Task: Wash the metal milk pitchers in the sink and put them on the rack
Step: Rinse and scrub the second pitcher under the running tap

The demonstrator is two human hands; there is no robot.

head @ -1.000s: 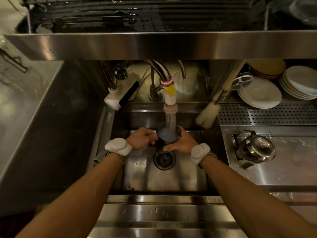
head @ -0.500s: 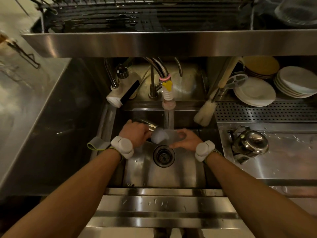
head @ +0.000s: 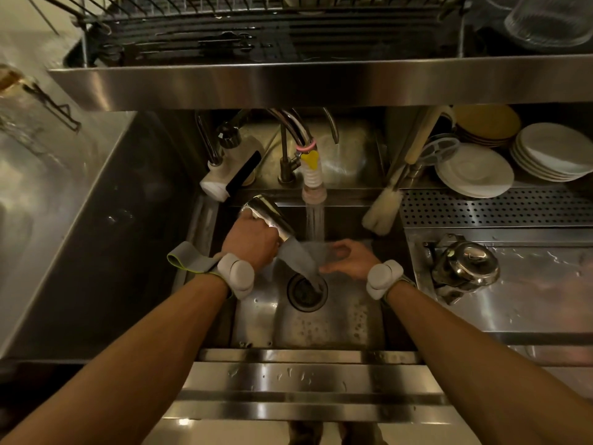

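Centre frame: your left hand [head: 252,240] grips the tilted milk pitcher [head: 269,216], water pouring toward the drain [head: 307,291]; your right hand [head: 348,258] hangs open, empty, under the tap stream [head: 315,220].

Single head-worn wide-angle view, looking steeply down and forward into the sink [head: 333,329], close above both forearms, rack [head: 256,36] at the top edge

A shiny metal pitcher [head: 268,216] is held tipped over the sink [head: 333,322] at frame centre, mouth pointing down-right, water pouring from it toward the drain. A second pitcher [head: 465,268] lies on its side at right. The rack [head: 256,36] spans the top.
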